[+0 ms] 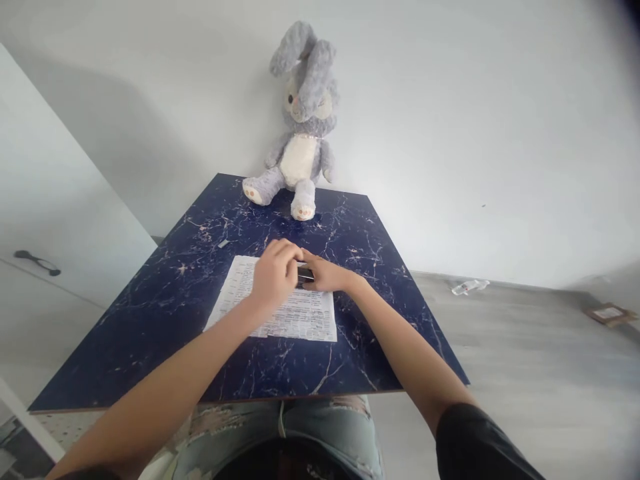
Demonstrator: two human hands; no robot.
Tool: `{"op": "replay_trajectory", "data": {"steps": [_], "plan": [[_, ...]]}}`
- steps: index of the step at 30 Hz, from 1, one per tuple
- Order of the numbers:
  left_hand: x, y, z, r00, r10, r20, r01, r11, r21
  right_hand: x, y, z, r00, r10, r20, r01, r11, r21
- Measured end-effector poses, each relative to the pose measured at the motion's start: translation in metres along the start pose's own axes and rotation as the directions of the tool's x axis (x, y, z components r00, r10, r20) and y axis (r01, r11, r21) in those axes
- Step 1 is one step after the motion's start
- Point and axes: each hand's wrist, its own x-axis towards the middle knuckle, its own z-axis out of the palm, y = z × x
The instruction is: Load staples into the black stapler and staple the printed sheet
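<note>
A printed sheet of white paper (290, 320) lies on the dark blue marbled table, slightly turned, with its upper right part covered by my hands. My right hand (327, 275) is closed around a small black object (305, 274) with a shiny edge, above the sheet's right side. What kind of object it is I cannot tell, as most of it is hidden by the hands. My left hand (274, 270) is closed at the object's left end, its fingers curled and fingertips close to the right hand's. What those fingers hold is hidden.
A grey plush rabbit (300, 160) sits at the table's (150, 320) far end against the white wall. A small pale piece (223, 244) lies left of the sheet. On the floor to the right are a clear plastic bottle (470, 287) and a brown framed item (610, 313).
</note>
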Motion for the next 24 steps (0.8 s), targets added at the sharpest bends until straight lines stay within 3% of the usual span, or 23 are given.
{"op": "replay_trajectory", "data": {"steps": [1,3,4,6,10,14,18,24], "plan": [[0.004,-0.014,0.003,0.99,-0.078,0.119,0.07,0.995,0.073,-0.001,-0.001,0.0,1.0,-0.023,-0.016,0.023,0.999,-0.033],[0.007,-0.039,0.012,0.911,-0.175,0.373,0.109,0.975,0.192,-0.005,-0.005,-0.001,0.996,-0.057,-0.061,0.05,0.992,-0.112],[0.006,-0.05,0.018,0.867,-0.204,0.455,0.117,0.97,0.212,-0.008,-0.007,-0.001,0.995,-0.055,-0.088,0.042,0.989,-0.139],[-0.001,-0.062,0.031,0.822,-0.212,0.529,0.097,0.967,0.237,-0.017,-0.008,-0.005,0.99,-0.018,-0.14,-0.004,0.988,-0.154],[-0.019,-0.064,0.047,0.846,-0.107,0.522,-0.008,0.977,0.212,-0.048,0.003,-0.025,0.954,0.073,-0.29,-0.095,0.994,-0.062],[-0.022,-0.063,0.048,0.869,-0.092,0.487,0.013,0.986,0.163,-0.086,0.029,-0.056,0.924,0.162,-0.346,-0.2,0.977,-0.077],[-0.017,-0.068,0.045,0.899,-0.095,0.427,0.054,0.993,0.108,-0.105,0.045,-0.071,0.934,0.242,-0.263,-0.292,0.941,-0.171],[-0.021,-0.07,0.047,0.896,-0.104,0.431,0.057,0.991,0.119,-0.097,0.036,-0.064,0.983,0.174,-0.059,-0.179,0.979,-0.101]]}}
